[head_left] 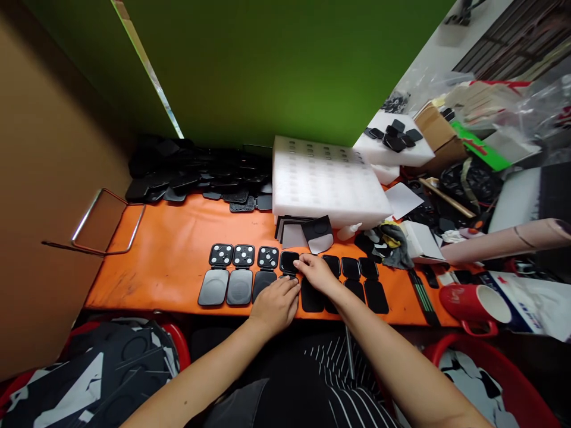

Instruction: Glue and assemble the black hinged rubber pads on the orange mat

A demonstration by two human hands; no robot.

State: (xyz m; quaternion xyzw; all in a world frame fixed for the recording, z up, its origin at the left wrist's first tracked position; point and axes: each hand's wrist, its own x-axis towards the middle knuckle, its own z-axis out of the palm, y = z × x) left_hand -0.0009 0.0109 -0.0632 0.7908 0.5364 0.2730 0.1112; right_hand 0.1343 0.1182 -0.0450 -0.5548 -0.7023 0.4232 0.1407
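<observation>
Two-part black hinged cases lie unfolded in a row along the front of the orange work surface. Over the lower half of the middle hinged case (pixel 289 262) my left hand (pixel 275 302) is closed, its fingers bent across the top and mostly hiding that half. My right hand (pixel 316 273) has thumb and fingertips drawn together at the right edge of the same case's square upper half; whatever they pinch is hidden. On the left, three cases carry pale round dots on their upper halves, such as this dotted case (pixel 220 255). Cases to the right, like this plain case (pixel 368 268), show no dots.
Behind the row stands a white foam block (pixel 328 178), with a small white bottle (pixel 348 231) at its front. Black cases (pixel 196 169) are heaped at the back left. A red mug (pixel 473 303) stands right; red tubs (pixel 178 345) of scraps sit below the front edge.
</observation>
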